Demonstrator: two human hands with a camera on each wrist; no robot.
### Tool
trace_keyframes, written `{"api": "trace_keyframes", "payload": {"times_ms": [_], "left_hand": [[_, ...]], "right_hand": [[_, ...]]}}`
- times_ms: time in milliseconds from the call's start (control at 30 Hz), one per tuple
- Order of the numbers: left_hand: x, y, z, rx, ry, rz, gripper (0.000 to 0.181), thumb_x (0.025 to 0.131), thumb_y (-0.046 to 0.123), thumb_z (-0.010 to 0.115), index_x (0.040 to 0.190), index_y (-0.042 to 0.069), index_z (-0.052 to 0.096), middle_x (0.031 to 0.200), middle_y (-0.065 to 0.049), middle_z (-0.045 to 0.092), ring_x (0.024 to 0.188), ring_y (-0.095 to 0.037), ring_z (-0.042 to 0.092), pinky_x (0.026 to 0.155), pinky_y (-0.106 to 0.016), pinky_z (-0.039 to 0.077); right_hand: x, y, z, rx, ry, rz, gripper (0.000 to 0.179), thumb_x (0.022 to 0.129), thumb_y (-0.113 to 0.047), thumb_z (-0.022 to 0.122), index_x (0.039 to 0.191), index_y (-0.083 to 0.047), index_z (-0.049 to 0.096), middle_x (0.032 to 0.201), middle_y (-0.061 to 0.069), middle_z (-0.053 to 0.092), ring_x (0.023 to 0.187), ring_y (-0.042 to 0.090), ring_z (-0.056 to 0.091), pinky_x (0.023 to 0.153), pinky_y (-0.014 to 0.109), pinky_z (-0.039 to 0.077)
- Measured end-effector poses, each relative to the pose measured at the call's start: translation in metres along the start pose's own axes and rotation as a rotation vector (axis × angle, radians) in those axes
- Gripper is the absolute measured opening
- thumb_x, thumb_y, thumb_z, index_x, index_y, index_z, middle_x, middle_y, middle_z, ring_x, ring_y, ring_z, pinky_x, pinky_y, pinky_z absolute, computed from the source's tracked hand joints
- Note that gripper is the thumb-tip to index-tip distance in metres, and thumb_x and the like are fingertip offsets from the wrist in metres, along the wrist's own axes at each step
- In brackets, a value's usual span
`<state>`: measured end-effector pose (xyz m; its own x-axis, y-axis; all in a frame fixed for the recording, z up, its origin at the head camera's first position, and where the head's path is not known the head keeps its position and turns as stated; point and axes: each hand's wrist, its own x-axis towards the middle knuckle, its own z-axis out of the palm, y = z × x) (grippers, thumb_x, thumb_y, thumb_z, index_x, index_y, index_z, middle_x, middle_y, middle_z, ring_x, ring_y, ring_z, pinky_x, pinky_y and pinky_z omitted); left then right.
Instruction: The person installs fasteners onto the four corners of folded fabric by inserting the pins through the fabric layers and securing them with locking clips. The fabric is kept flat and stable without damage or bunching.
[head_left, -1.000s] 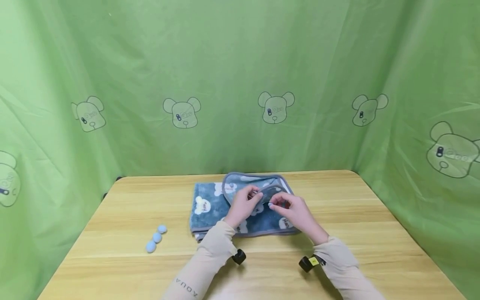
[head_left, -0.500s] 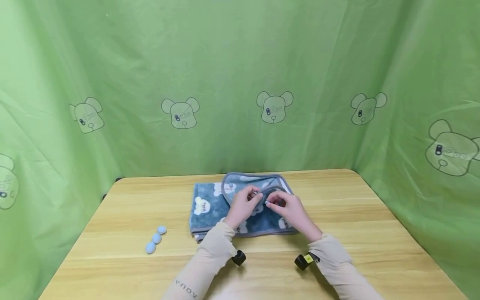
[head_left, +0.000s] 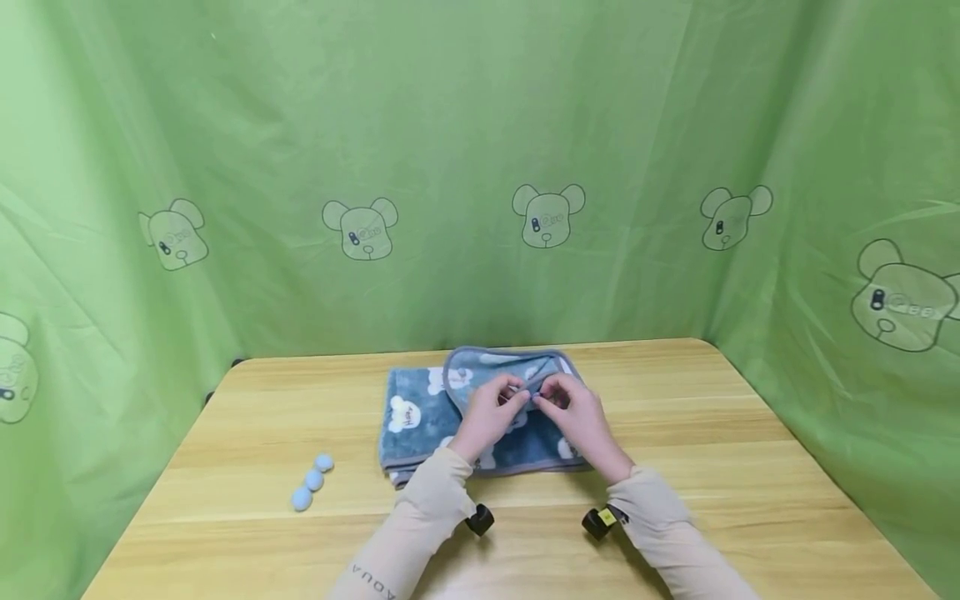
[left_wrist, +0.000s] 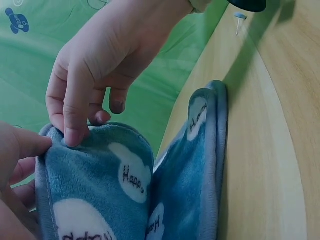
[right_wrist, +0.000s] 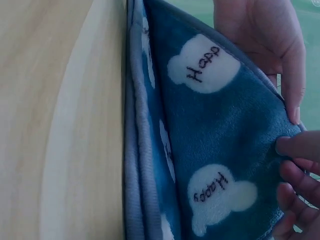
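Note:
A teal fleece blanket [head_left: 420, 421] with white bear heads and grey binding lies folded, its corner raised between my hands. My left hand [head_left: 487, 417] pinches the bound edge of that corner. My right hand [head_left: 581, 421] pinches the corner's fleece right beside it, the two sets of fingertips nearly touching. In the left wrist view, the right thumb tip dents the fleece [left_wrist: 100, 150]. A speck of blue shows at the right fingertips in the head view; whatever is between them is mostly hidden. The right wrist view shows the raised flap [right_wrist: 225, 130] and both hands at its edge.
Three light blue round pieces [head_left: 314, 480] lie in a slanted row on the wooden table [head_left: 225, 542], left of the blanket. A blue-headed pin [left_wrist: 240, 22] appears by the right wrist in the left wrist view. Green curtains [head_left: 457, 292] stand behind and at both sides.
My right hand has moved left and slightly up to meet the left hand at the blanket corner. The small light blue thing at its fingertips has become mostly hidden. My left hand stays put.

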<state>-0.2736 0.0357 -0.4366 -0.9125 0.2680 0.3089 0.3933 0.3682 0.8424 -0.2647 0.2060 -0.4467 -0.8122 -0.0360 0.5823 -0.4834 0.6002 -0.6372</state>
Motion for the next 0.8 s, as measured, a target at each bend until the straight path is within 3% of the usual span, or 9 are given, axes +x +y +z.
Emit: {"api": "trace_keyframes", "payload": {"times_ms": [133,267,333,400,500,800], "left_hand": [[-0.0009,0.0006,-0.0004,-0.007,-0.015,-0.006,0.019,0.095,0.021,0.062,0.109,0.008,0.066,0.085,-0.01,0.067,0.067,-0.006,0.054,0.058,-0.02,0.047],[-0.0018,0.0006,-0.0011,-0.003,-0.038,-0.021,0.021,0.096,0.023,0.061,0.112,0.01,0.066,0.086,-0.008,0.067,0.067,-0.006,0.054,0.057,-0.021,0.047],[-0.0023,0.001,-0.0016,0.012,-0.047,-0.021,0.022,0.096,0.023,0.061,0.113,0.011,0.066,0.087,-0.008,0.067,0.068,-0.006,0.055,0.058,-0.021,0.047],[-0.0029,0.0022,-0.0024,0.027,-0.055,-0.012,0.022,0.096,0.023,0.062,0.113,0.01,0.067,0.088,-0.008,0.068,0.069,-0.006,0.056,0.059,-0.021,0.047],[-0.0037,0.0047,-0.0032,0.054,-0.063,-0.001,0.021,0.094,0.022,0.064,0.112,0.011,0.067,0.085,-0.007,0.068,0.067,-0.006,0.056,0.058,-0.021,0.046],[-0.0007,0.0053,-0.0084,0.05,-0.116,0.01,0.018,0.094,0.02,0.065,0.11,0.013,0.067,0.082,-0.005,0.066,0.066,-0.013,0.058,0.055,-0.022,0.047]], "right_hand": [[0.001,0.0017,0.0019,-0.082,0.059,-0.028,0.029,0.072,-0.004,0.083,0.091,-0.004,0.06,0.091,0.011,0.058,0.083,0.02,0.052,0.073,0.028,0.044],[0.0015,0.0017,0.0012,-0.119,0.073,-0.051,0.05,0.07,-0.005,0.085,0.112,-0.001,0.058,0.113,0.02,0.055,0.107,0.035,0.047,0.093,0.045,0.038],[0.0016,0.0008,0.0002,-0.129,0.055,-0.039,0.059,0.071,-0.007,0.085,0.122,-0.003,0.057,0.124,0.021,0.055,0.116,0.038,0.046,0.097,0.052,0.034],[0.0013,0.0001,-0.0005,-0.143,0.028,-0.021,0.063,0.071,-0.009,0.084,0.128,-0.006,0.056,0.128,0.02,0.057,0.119,0.038,0.049,0.096,0.055,0.033],[0.0009,-0.0013,-0.0015,-0.164,-0.01,0.011,0.059,0.074,-0.011,0.083,0.128,-0.011,0.058,0.124,0.014,0.064,0.115,0.034,0.056,0.087,0.05,0.034],[0.0015,-0.0011,-0.0009,-0.182,0.0,-0.033,0.031,0.076,-0.012,0.081,0.105,-0.013,0.07,0.101,0.007,0.074,0.094,0.028,0.065,0.073,0.038,0.031]]}}
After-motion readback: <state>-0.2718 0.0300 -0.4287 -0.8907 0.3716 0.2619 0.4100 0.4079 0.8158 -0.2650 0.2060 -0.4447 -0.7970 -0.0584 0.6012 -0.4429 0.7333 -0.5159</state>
